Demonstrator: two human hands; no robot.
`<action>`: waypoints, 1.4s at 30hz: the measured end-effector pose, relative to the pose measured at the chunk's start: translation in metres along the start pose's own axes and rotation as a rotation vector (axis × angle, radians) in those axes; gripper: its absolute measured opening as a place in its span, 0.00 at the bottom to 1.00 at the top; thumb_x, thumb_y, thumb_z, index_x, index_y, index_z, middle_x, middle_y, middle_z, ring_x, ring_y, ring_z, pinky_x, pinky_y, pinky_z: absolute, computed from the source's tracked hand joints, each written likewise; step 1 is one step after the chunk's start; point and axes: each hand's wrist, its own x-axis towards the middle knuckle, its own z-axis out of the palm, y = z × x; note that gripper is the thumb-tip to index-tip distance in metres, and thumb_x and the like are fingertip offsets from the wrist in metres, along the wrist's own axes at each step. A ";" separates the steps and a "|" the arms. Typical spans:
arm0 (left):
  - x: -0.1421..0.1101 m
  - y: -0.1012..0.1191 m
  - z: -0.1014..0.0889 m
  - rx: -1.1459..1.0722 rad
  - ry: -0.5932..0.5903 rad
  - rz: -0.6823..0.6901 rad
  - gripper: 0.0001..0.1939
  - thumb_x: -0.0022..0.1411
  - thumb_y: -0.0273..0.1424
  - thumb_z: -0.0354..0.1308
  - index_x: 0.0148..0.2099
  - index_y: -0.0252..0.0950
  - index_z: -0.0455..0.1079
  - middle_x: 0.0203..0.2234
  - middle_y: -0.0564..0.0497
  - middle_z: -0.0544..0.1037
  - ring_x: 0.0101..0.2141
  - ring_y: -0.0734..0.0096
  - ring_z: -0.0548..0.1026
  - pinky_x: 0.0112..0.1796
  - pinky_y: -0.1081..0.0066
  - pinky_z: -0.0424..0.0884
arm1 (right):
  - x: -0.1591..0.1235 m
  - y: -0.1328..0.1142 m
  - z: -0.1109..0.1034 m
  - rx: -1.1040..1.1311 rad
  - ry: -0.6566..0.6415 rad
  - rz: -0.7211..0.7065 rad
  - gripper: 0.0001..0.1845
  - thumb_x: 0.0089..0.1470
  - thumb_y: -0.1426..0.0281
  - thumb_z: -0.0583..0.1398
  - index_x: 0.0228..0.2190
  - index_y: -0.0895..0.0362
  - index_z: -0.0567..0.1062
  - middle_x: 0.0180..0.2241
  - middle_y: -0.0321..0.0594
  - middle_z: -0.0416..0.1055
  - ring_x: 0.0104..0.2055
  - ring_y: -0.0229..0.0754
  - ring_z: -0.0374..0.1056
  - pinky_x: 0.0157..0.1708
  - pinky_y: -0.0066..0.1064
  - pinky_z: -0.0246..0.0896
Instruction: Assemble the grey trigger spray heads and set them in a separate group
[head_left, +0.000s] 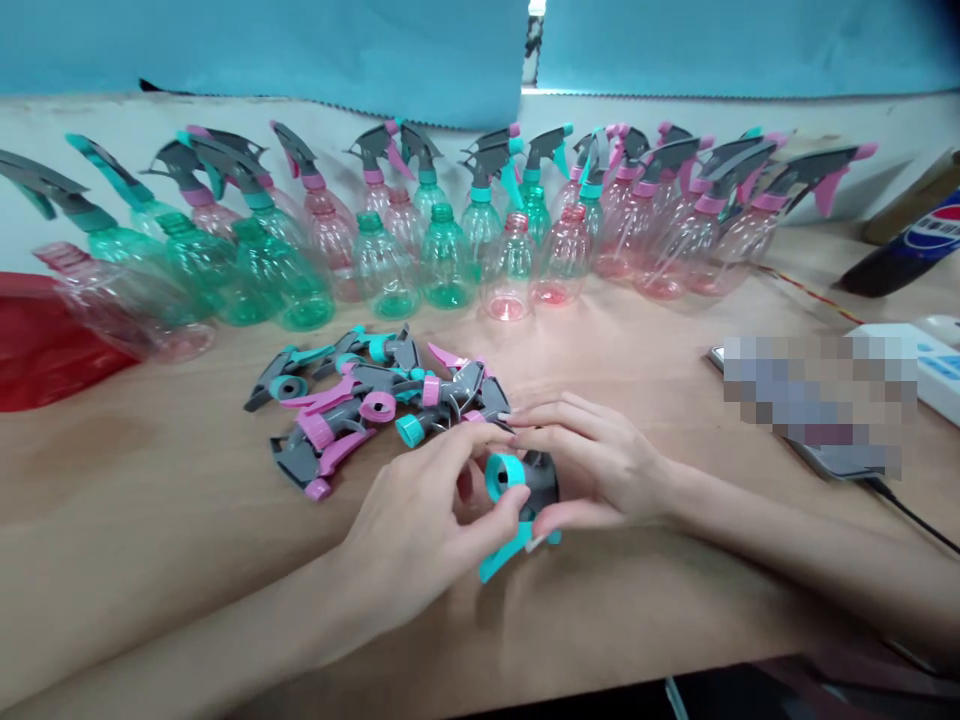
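Between my two hands is a grey and teal spray head (536, 485), its teal collar facing me and its teal trigger hanging down. My left hand (427, 510) grips it at the collar, thumb and fingers closed round the ring. From the other side my right hand (592, 465) holds the grey body, with the thumb below and the fingers over the top. Just beyond my hands lies a heap of loose spray heads (375, 390) in grey with pink or teal parts. Part of the held spray head is hidden by my fingers.
Along the wall stand several pink and green clear bottles (450, 260), many with spray heads fitted, some open-necked. At left lies a red bag (52, 345). To the right are a phone (840, 455) with a cable, a white power strip (930, 370) and a cola bottle (900, 245).
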 end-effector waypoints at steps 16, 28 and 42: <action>-0.040 -0.050 -0.054 -0.040 0.286 -0.293 0.15 0.59 0.43 0.56 0.46 0.43 0.68 0.26 0.54 0.75 0.22 0.73 0.72 0.19 0.76 0.66 | 0.047 -0.003 0.011 -0.084 -0.049 0.105 0.29 0.53 0.56 0.58 0.52 0.59 0.64 0.54 0.50 0.62 0.56 0.46 0.60 0.54 0.40 0.59; -0.040 -0.092 -0.062 0.488 0.497 -0.071 0.12 0.60 0.36 0.56 0.46 0.42 0.68 0.39 0.51 0.71 0.35 0.68 0.73 0.34 0.70 0.71 | 0.067 0.003 0.049 -0.348 -0.265 0.194 0.41 0.50 0.48 0.57 0.57 0.62 0.57 0.59 0.54 0.54 0.64 0.51 0.45 0.60 0.45 0.47; -0.022 -0.091 -0.066 0.731 0.352 -0.007 0.17 0.61 0.40 0.53 0.48 0.35 0.65 0.40 0.44 0.71 0.44 0.56 0.69 0.44 0.60 0.66 | 0.063 -0.004 0.053 -0.317 -0.083 0.162 0.16 0.56 0.65 0.58 0.46 0.56 0.66 0.47 0.42 0.71 0.51 0.46 0.65 0.61 0.56 0.24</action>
